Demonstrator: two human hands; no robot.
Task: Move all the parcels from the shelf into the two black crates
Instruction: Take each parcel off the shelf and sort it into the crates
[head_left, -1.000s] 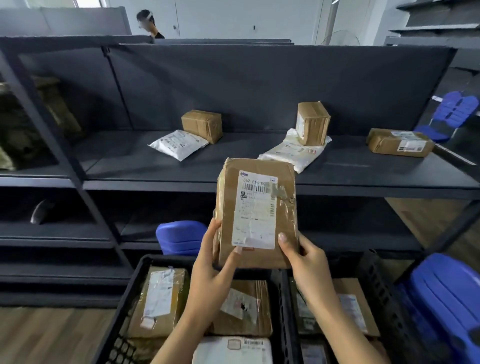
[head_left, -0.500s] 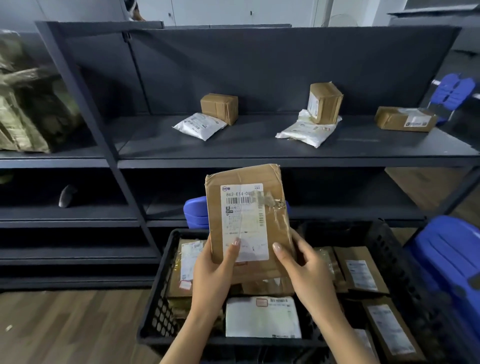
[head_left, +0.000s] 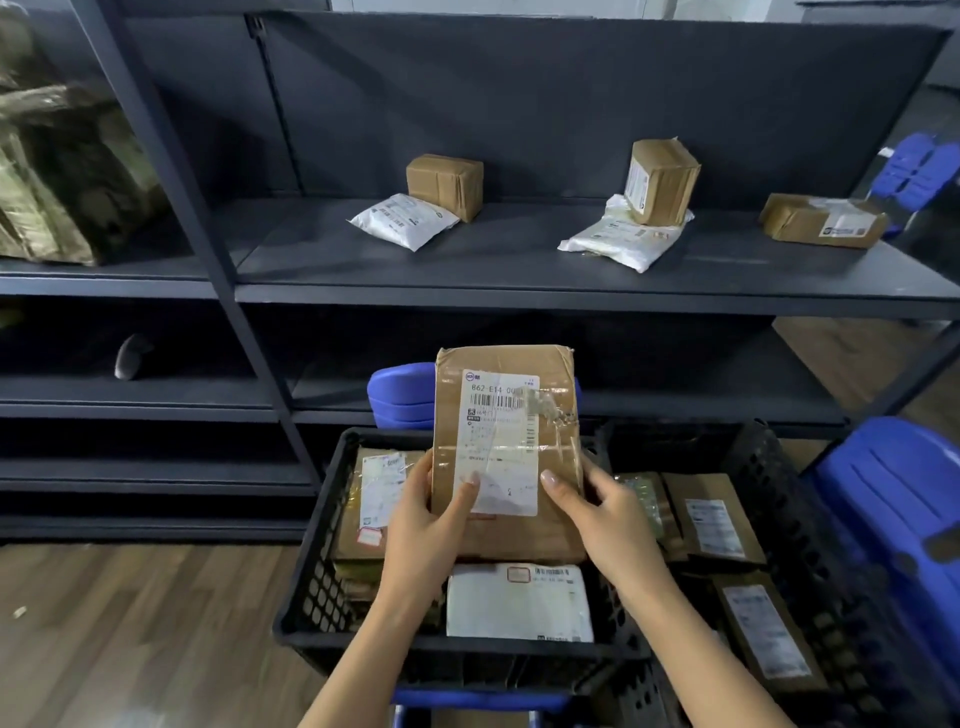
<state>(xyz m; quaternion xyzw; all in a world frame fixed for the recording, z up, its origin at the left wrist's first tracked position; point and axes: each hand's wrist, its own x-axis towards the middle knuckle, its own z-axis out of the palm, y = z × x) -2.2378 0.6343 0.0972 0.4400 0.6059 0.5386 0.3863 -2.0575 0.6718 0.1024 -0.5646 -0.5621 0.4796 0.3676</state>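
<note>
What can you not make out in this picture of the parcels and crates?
Head view only:
- On the held parcel, the label's small print is blurred; tape covers the code's end.
- In the left crate, the parcel, left hand and right hand hide what lies beneath.
- The right crate is cut off by the bottom edge.
- The dark object on the lower left shelf is too dim to identify.

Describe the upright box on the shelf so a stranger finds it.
On the dark shelf, right of middle, lies a white mailer bag. The brown box sits on its rear edge, the only shelf parcel standing taller than wide.
</note>
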